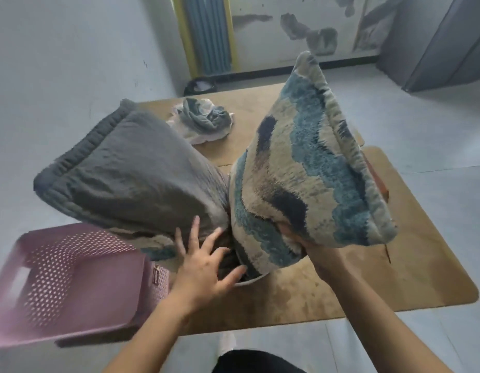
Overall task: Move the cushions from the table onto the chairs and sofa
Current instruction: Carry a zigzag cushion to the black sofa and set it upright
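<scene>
A grey cushion leans up and to the left over the brown table. Beside it on the right stands a shaggy blue, beige and navy cushion, tilted upright above the table. My right hand grips the patterned cushion's lower corner from below. My left hand, fingers spread, touches the grey cushion's lower corner where the two cushions meet. Something patterned and something dark lie under the cushions, mostly hidden.
A pink perforated plastic chair stands at the table's left front. A crumpled grey and white cloth lies on the far part of the table. A black bin sits by the far wall. Pale floor surrounds the table.
</scene>
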Demonstrator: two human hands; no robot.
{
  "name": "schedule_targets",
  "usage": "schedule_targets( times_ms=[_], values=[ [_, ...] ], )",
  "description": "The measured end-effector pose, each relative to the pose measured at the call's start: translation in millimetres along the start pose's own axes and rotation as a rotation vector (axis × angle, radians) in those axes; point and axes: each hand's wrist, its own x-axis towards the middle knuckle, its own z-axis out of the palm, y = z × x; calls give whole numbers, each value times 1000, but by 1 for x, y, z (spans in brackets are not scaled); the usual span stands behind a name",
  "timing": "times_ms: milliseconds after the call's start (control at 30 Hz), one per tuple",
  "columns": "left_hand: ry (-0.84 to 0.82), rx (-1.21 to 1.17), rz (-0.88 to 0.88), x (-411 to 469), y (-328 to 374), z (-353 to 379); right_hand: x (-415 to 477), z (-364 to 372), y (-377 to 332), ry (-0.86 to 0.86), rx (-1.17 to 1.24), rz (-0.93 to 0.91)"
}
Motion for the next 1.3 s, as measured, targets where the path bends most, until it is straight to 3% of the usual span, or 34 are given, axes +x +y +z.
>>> schedule_targets(
  times_ms=[167, 300, 533, 800, 967, 1033, 1200, 1300],
  values=[
    [-196, 299, 21, -18, 28, 34, -1, -9, -7, -116, 68, -85],
    [-250, 300, -72, -8, 41, 36, -1, 0, -21, -149, 95, -67],
    [-305, 357, 7, 0, 45, 33, -17, 32, -70, -124, 92, -106],
    [-310, 149, 97, 11, 28, 40, -51, 55, -163, -44, 311, -382],
    [-346, 316, 102, 3, 34, 32, -86, 37, -206, -127, 428, -557],
    [-253, 206, 118, -1, 35, 31, -101, 31, -211, -114, 435, -612],
    [374, -694, -24, 9, 53, -4, -145, 8, -219, 45, 440, -765],
    [479, -939, 36, 33, 85, -59, -181, -7, -219, 182, 427, -817]
  ],
)
